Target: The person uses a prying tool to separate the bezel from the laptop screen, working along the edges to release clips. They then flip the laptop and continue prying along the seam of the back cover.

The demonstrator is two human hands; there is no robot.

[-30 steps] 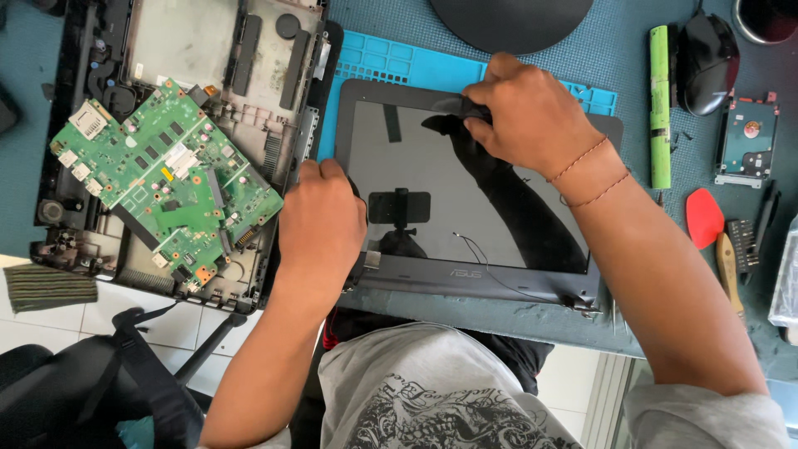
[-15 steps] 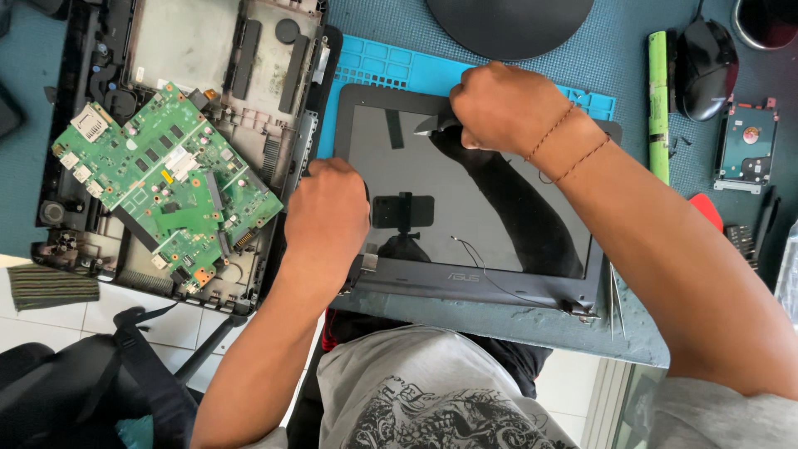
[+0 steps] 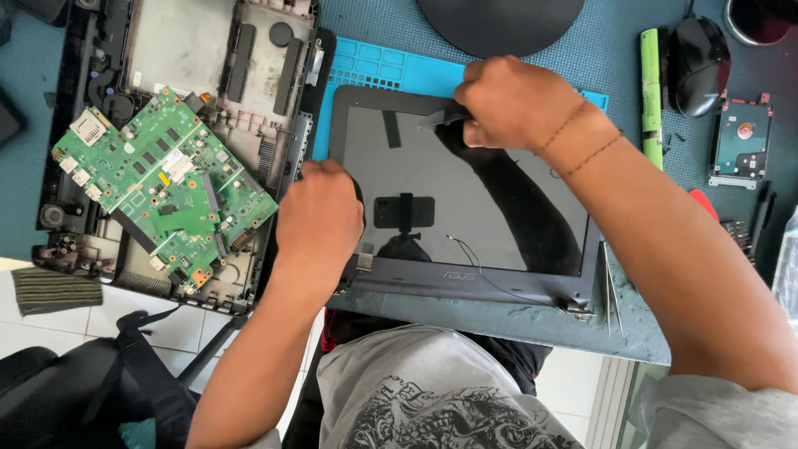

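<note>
screen [image 3: 465, 208] is your landmark: the dark laptop display panel lies flat on the blue mat [image 3: 374, 71], hinge edge toward your body. your left hand [image 3: 320, 218] rests curled on the panel's left edge, fingers folded under so you cannot tell whether they clamp the bezel or only press on it. your right hand [image 3: 511, 101] sits at the panel's top edge, fingers pressed together around a small dark tool or the bezel lip itself; which one is hidden by the knuckles.

to do this well, keep your left hand bearing down so the panel does not slide on the mat, and work the top edge in short, shallow moves rather than one hard pull, since the glass will likely crack if the frame flexes. mind the thin wire [image 3: 478, 262] lying loose across the lower part of the screen.

counting outward from the screen: one green board [image 3: 162, 187] to its left, lying on one opened laptop base [image 3: 216, 50]; one round black disc [image 3: 499, 21] beyond its top edge; to its right, one green stick [image 3: 650, 91], one black mouse [image 3: 697, 62], one hard drive [image 3: 740, 141] and one red-handled tool [image 3: 705, 204], partly hidden by your arm.
</note>
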